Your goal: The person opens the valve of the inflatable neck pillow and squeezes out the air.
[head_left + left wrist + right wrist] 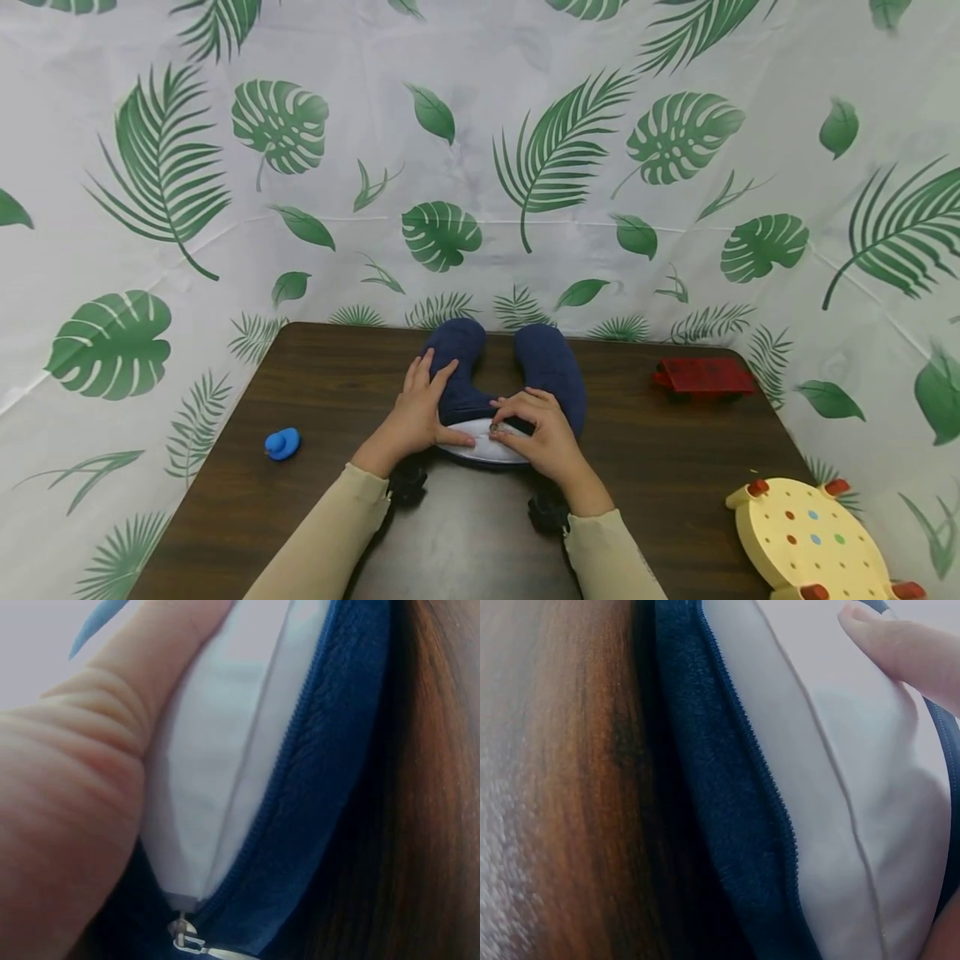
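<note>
Navy neck pillow (551,367) lies at the worktop (337,392) centre, cover unzipped — white inner cushion (483,443) showing. Left hand (420,412) rests on the pillow's left arm, fingers spread, thumb on the white cushion. Right hand (543,429) pinches the zipper pull (493,427) at the opening.

Head above; wrists close, sharing pillow (517,367)
</note>
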`<state>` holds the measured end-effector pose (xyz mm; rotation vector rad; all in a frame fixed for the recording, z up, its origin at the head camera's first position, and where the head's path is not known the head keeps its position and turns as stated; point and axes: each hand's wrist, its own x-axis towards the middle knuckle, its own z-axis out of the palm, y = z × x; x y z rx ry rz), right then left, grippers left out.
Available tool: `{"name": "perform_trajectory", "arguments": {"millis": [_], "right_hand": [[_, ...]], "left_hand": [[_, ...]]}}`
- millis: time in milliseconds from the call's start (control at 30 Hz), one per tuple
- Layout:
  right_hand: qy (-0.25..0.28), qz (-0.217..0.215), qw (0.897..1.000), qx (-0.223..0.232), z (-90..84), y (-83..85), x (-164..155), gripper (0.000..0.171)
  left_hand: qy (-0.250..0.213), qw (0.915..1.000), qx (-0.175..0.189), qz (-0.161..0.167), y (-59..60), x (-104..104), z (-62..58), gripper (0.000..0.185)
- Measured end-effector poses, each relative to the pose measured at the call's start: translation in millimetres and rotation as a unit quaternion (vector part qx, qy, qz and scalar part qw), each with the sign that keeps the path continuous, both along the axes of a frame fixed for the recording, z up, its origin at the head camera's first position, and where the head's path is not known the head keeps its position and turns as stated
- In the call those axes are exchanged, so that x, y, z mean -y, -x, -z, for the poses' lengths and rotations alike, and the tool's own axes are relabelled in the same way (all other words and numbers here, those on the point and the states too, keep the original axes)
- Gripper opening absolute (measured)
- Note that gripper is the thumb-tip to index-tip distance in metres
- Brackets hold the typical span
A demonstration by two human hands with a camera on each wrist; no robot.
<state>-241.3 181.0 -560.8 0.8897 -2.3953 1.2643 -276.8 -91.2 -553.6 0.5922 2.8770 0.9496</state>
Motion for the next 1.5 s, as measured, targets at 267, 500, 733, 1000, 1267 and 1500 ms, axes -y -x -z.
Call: {"name": "perform_trajectory", "arguments": {"millis": [267, 500, 733, 1000, 1267, 1500], "right_hand": [[-0.003, -0.002, 1.0, 0.014, 0.2, 0.2, -0.9, 0.02], [-0.002, -0.001, 1.0, 0.017, 3.2, 0.4, -1.1, 0.021], [0.022, -0.013, 0.999, 0.027, 5.2, 0.8, 0.7, 0.018], [0.03, -0.013, 0.999, 0.035, 5.6, -0.3, 1.9, 0.018], [0.038, -0.016, 0.998, 0.036, 7.9, 0.6, -1.2, 0.019], [0.038, -0.02, 0.999, 0.03, 9.7, 2.9, -2.3, 0.019]], "left_hand": [[-0.003, 0.9999, 0.011, 0.004, -2.1, 0.0, -3.8, 0.138], [-0.001, 0.9998, 0.022, 0.003, -2.2, 0.1, -2.7, 0.136], [-0.003, 0.9997, 0.025, 0.001, -1.7, 1.2, -1.0, 0.136], [0.0, 0.9997, 0.026, -0.001, -1.0, 1.5, 2.8, 0.136], [-0.011, 0.9995, 0.028, -0.004, -2.9, -0.9, 0.9, 0.136], [-0.016, 0.9994, 0.031, -0.006, -2.8, -1.1, 1.4, 0.135]]}}
